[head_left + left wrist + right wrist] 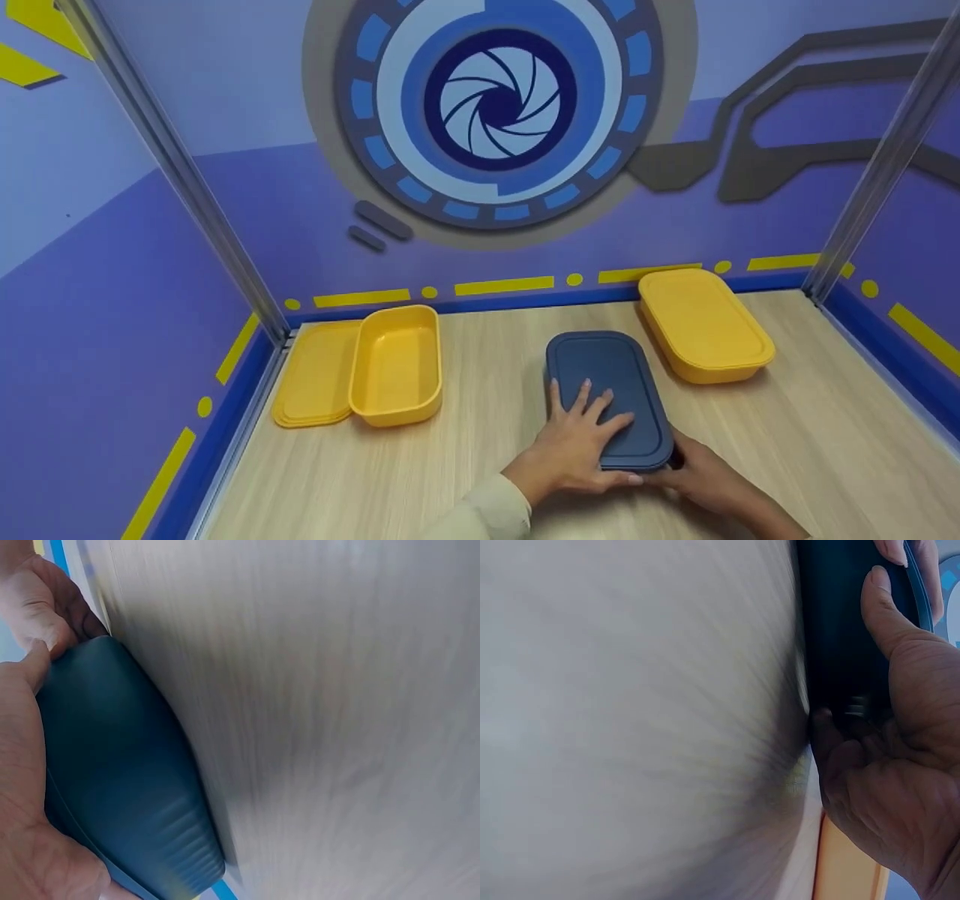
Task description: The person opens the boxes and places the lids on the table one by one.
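A dark blue lidded food container lies flat on the table, its near end towards me. My left hand rests on its lid, fingers spread and straight, with the thumb at the near edge. At the near right corner my right hand grips the container. In the right wrist view the right thumb lies on the end wall, while the other fingers curl round the side. The left wrist view shows the ribbed side wall of the container low over the tabletop.
A yellow lidded container stands at the back right. On the left, an uncovered yellow container sits beside a flat yellow lid, overlapping its edge. Purple printed panels and metal posts border the wooden table.
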`<action>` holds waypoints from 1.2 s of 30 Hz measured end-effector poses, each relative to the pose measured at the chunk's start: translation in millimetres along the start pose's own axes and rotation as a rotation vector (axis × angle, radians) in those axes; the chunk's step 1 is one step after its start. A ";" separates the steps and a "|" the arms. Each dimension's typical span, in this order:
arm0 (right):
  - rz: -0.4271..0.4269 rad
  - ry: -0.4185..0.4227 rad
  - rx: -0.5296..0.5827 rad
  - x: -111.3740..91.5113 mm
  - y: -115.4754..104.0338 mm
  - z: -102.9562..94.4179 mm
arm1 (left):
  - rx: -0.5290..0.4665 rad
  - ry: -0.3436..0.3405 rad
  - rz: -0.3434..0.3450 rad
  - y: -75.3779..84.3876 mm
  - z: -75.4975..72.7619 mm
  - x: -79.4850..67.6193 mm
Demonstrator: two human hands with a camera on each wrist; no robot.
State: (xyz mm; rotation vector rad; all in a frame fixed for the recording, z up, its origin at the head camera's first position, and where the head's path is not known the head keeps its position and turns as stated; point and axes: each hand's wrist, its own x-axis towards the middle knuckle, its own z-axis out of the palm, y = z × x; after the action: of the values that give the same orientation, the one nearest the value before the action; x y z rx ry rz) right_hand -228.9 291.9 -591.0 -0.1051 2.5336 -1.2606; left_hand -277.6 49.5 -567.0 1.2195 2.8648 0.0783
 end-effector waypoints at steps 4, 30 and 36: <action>-0.009 0.005 -0.005 -0.3 0.3 -0.2 | -0.009 0.000 0.001 0.4 1.0 -0.1; 0.033 0.010 0.006 1.2 2.6 5.5 | 0.040 0.013 -0.041 4.0 5.9 -1.1; 0.018 0.012 -0.008 -0.8 -0.2 0.6 | 0.051 0.022 -0.052 5.8 5.4 2.0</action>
State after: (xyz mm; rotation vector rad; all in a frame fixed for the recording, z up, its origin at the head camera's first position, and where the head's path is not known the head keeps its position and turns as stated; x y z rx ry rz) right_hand -228.0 291.5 -591.1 -0.0764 2.5437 -1.2484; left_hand -274.6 55.2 -572.1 1.1585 2.9331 0.0185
